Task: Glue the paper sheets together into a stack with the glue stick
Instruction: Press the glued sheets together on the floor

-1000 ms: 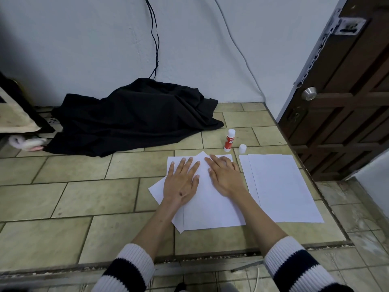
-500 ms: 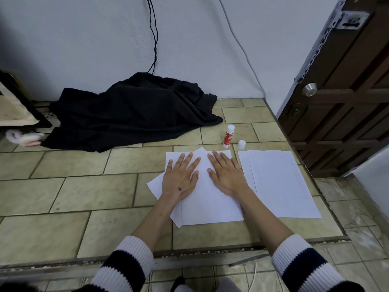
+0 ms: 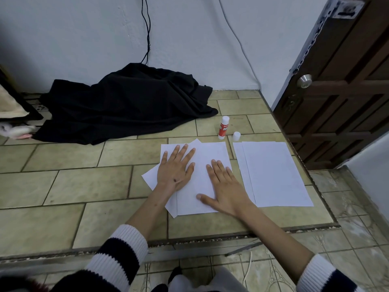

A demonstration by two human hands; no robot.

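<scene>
A stack of white paper sheets (image 3: 202, 182) lies on the tiled floor, with a lower sheet skewed so its corners stick out at the left. My left hand (image 3: 175, 167) presses flat on the upper left of the top sheet, fingers straight. My right hand (image 3: 226, 186) lies flat on the sheet's right and lower part, thumb spread. A second pile of loose white sheets (image 3: 273, 173) sits to the right. The red-and-white glue stick (image 3: 223, 127) stands upright beyond the stack, its white cap (image 3: 236, 136) standing beside it.
A heap of black cloth (image 3: 126, 106) lies against the white wall at the back left. A dark wooden door (image 3: 341, 85) stands at the right. The raised tile step ends at an edge (image 3: 210, 237) near my knees. A black cable (image 3: 147, 28) hangs down the wall.
My right hand has slid down the top sheet toward me, from beside the left hand to the sheet's lower right. The left hand stays near the top.
</scene>
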